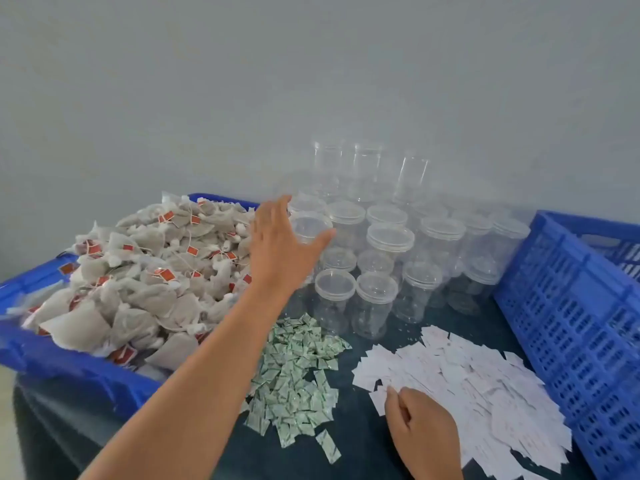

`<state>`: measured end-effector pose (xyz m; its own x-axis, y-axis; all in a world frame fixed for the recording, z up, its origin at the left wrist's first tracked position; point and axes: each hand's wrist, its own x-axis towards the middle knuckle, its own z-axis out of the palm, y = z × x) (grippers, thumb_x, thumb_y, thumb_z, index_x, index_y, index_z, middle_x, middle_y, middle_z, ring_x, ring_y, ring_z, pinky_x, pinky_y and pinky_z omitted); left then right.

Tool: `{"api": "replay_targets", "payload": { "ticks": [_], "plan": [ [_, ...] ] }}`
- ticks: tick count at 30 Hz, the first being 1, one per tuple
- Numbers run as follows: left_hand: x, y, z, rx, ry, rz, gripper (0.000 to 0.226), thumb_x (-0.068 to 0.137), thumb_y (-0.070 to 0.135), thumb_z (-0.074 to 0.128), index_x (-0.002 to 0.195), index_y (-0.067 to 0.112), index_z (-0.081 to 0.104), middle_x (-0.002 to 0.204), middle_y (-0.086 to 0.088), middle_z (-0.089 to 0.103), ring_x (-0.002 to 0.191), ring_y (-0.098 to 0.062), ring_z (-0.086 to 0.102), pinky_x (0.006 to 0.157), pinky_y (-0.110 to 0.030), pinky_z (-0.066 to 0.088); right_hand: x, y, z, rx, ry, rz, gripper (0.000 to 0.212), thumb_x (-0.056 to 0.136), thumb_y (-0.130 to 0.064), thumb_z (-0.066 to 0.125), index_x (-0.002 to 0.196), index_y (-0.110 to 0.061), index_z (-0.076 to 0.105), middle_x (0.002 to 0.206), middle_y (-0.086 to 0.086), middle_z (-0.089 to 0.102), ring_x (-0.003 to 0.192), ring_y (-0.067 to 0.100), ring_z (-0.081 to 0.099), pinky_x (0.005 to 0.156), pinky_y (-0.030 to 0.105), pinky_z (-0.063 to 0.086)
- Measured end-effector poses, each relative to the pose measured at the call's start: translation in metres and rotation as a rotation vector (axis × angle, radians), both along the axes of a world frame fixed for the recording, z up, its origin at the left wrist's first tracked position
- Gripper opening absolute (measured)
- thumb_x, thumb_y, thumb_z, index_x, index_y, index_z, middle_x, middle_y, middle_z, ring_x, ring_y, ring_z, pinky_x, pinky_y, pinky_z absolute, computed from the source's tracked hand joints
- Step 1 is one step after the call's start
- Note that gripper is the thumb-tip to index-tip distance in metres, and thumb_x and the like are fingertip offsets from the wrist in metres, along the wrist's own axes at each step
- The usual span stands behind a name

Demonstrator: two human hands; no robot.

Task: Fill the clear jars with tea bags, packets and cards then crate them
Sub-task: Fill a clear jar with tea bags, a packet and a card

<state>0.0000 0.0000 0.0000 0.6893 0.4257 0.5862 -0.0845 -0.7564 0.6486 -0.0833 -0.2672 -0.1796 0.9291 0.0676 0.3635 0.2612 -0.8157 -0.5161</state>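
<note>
Several clear lidded jars (389, 237) stand in stacked rows at the back of the dark table. My left hand (282, 242) reaches out with spread fingers around the leftmost jar (308, 225), touching or just short of it. Tea bags with red tags (145, 271) are heaped in a blue crate (69, 362) on the left. Small green-white packets (298, 372) lie in a pile in the middle. White cards (467, 386) are spread to the right. My right hand (420, 431) rests at the near edge of the cards, its fingers pinching one card.
A second blue crate (571, 313) stands along the right side; what it holds is out of sight. A plain grey wall rises behind the jars. Dark tabletop (356, 441) shows between the packet pile and the cards.
</note>
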Motion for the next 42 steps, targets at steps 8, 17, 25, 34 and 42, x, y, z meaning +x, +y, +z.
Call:
{"api": "replay_targets", "payload": {
  "ticks": [8, 17, 25, 34, 42],
  "plan": [
    [0.029, 0.014, 0.009, 0.112, 0.274, -0.075, 0.112, 0.072, 0.08, 0.073, 0.157, 0.021, 0.03, 0.152, -0.004, 0.051, 0.135, -0.028, 0.055, 0.1, -0.048, 0.052, -0.003, 0.0, 0.004, -0.005, -0.05, 0.013, 0.072, 0.091, -0.011, 0.082, 0.058, -0.031, 0.021, 0.05, -0.011, 0.02, 0.047, 0.008, 0.021, 0.047, 0.028, 0.024],
    [-0.087, -0.009, 0.003, 0.336, 0.322, -0.281, 0.067, 0.082, 0.085, 0.045, 0.133, 0.042, 0.046, 0.123, 0.016, 0.047, 0.103, -0.01, 0.058, 0.086, -0.035, 0.051, -0.029, 0.019, 0.047, 0.335, -0.113, 0.264, 0.056, 0.079, -0.049, 0.087, 0.124, -0.024, 0.064, 0.121, -0.013, 0.064, 0.113, 0.003, 0.063, 0.094, 0.018, 0.048],
    [-0.138, -0.062, -0.08, 0.467, 0.447, -0.547, 0.074, 0.084, 0.09, 0.038, 0.147, 0.053, 0.03, 0.113, 0.024, 0.041, 0.1, -0.003, 0.05, 0.084, -0.029, 0.044, -0.046, 0.026, 0.059, 0.414, 0.266, 0.44, 0.116, 0.068, -0.04, 0.093, 0.152, -0.063, 0.017, 0.136, -0.049, 0.05, 0.124, -0.017, 0.058, 0.1, 0.014, 0.053],
    [-0.139, -0.09, -0.088, 0.516, 0.454, -0.413, 0.079, 0.079, 0.1, 0.02, 0.133, 0.045, 0.037, 0.112, 0.017, 0.05, 0.093, -0.013, 0.059, 0.073, -0.032, 0.041, -0.05, 0.013, 0.038, 0.079, -0.044, 0.218, 0.066, 0.076, -0.061, 0.076, 0.136, -0.042, 0.055, 0.115, -0.027, 0.062, 0.106, -0.002, 0.061, 0.084, 0.012, 0.047],
    [-0.136, -0.103, -0.078, 0.35, 0.499, -0.261, 0.075, 0.077, 0.095, 0.021, 0.125, 0.04, 0.038, 0.11, 0.009, 0.059, 0.094, -0.025, 0.067, 0.073, -0.033, 0.04, -0.038, 0.019, 0.043, -0.016, -0.344, 0.121, 0.065, 0.077, -0.032, 0.089, 0.134, -0.009, 0.067, 0.125, -0.003, 0.071, 0.112, 0.02, 0.069, 0.102, 0.031, 0.048]
  ]
}}
